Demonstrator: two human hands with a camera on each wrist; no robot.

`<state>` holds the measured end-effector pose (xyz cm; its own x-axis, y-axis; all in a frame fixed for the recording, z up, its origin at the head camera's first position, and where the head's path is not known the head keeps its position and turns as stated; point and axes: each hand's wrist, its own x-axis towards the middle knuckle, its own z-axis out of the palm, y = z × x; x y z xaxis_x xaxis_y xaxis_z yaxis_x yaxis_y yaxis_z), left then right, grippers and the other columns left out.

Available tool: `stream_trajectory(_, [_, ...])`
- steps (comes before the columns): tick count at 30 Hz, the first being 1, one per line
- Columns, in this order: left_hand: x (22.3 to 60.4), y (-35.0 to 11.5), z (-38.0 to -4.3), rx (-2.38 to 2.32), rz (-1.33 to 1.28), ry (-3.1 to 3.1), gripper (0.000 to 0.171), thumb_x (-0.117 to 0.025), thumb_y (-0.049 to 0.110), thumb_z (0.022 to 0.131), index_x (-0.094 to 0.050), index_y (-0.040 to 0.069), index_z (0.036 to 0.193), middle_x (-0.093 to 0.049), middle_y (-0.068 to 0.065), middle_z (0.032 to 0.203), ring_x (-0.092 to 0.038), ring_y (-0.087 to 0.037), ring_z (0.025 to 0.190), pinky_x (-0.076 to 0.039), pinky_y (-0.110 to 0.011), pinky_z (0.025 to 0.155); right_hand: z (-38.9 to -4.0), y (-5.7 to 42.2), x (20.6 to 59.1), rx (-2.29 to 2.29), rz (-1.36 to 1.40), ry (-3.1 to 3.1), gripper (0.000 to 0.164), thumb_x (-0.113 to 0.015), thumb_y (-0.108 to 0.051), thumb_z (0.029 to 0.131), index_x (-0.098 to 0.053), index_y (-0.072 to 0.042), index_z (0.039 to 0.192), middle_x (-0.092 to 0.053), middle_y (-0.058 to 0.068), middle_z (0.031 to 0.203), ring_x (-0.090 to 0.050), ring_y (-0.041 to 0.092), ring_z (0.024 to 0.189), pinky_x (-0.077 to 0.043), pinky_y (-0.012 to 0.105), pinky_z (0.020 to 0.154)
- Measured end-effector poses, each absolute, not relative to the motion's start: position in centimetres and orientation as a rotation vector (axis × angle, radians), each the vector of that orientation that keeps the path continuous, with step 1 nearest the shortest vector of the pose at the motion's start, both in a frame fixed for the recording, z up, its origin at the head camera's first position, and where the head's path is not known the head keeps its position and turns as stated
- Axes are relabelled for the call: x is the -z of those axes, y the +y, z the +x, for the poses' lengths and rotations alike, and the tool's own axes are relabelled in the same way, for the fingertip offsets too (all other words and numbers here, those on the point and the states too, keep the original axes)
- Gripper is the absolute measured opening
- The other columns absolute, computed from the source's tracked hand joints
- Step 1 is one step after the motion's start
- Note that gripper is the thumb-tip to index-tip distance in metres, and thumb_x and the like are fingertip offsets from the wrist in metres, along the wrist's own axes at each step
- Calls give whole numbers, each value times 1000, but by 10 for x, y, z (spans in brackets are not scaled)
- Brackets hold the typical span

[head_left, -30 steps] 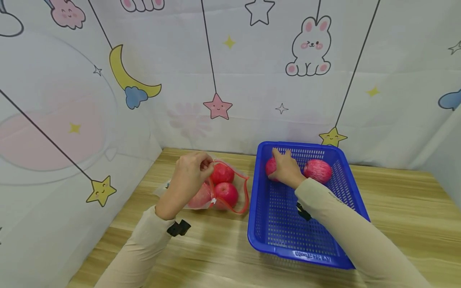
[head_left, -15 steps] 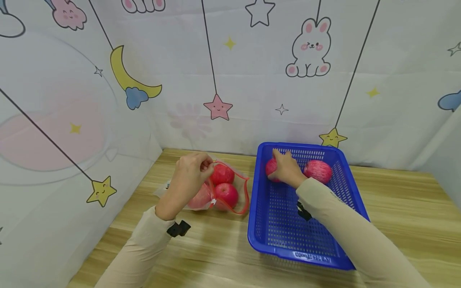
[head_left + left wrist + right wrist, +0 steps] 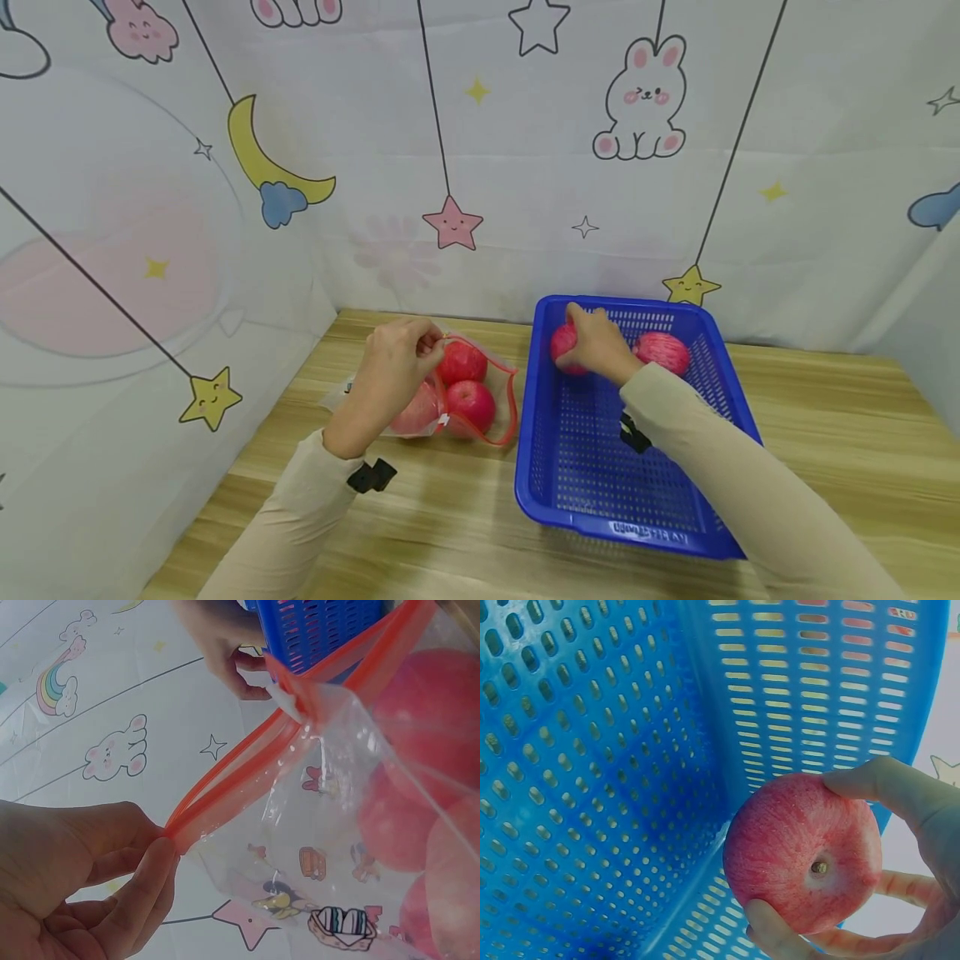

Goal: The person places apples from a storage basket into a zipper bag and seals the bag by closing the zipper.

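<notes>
My right hand (image 3: 602,346) grips a red apple (image 3: 802,851) in the far left corner of the blue plastic basket (image 3: 527,467). In the right wrist view thumb and fingers spread round the apple's sides, its stem end facing the camera. Another apple (image 3: 667,354) lies in the basket to the right of that hand. On the left, my left hand (image 3: 393,367) pinches a corner of the red zip edge of a clear printed zip bag (image 3: 247,776) between thumb and fingertips. The bag's mouth gapes toward the basket, and several red apples (image 3: 472,404) lie inside.
Bag and basket sit side by side on a wood-grain table (image 3: 450,533). Behind them hangs a white curtain (image 3: 525,167) with cartoon prints, and it also covers the left side. Black wrist cameras (image 3: 372,476) are strapped over both sleeves.
The right hand and its apple have risen slightly, and more of the apple shows. My left hand keeps its hold on the bag's edge in the same place.
</notes>
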<state>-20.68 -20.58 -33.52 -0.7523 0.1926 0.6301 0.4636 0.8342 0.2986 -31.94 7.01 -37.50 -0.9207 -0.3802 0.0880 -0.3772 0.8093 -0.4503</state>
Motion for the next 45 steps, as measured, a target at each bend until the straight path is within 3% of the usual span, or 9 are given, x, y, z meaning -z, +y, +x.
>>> stream_trajectory(19, [335, -202, -211, 601, -488, -2413, 11, -73, -5, 82, -67, 3, 76, -62, -4, 70, -56, -16, 63, -51, -29, 60, -318, 76, 357, 746, -634, 2992, 63, -85, -17, 66, -54, -2, 118, -59, 22, 100, -55, 40, 97, -50, 53, 77])
stream_trajectory(35, [337, -202, -212, 606, -484, -2410, 11, -74, -5, 80, -67, 3, 76, -62, -3, 68, -56, -16, 62, -51, -30, 58, -312, 79, 337, 787, -588, 2940, 61, -84, -20, 70, -53, -5, 119, -53, 23, 108, -52, 38, 99, -51, 53, 80])
stream_trajectory(45, [336, -199, -214, 599, -486, -2427, 10, -74, -5, 80, -68, 3, 76, -62, -3, 69, -57, -16, 63, -50, -29, 59, -310, 87, 323, 878, -706, 2894, 57, -84, -17, 71, -53, -4, 116, -60, 21, 101, -54, 37, 96, -52, 47, 78])
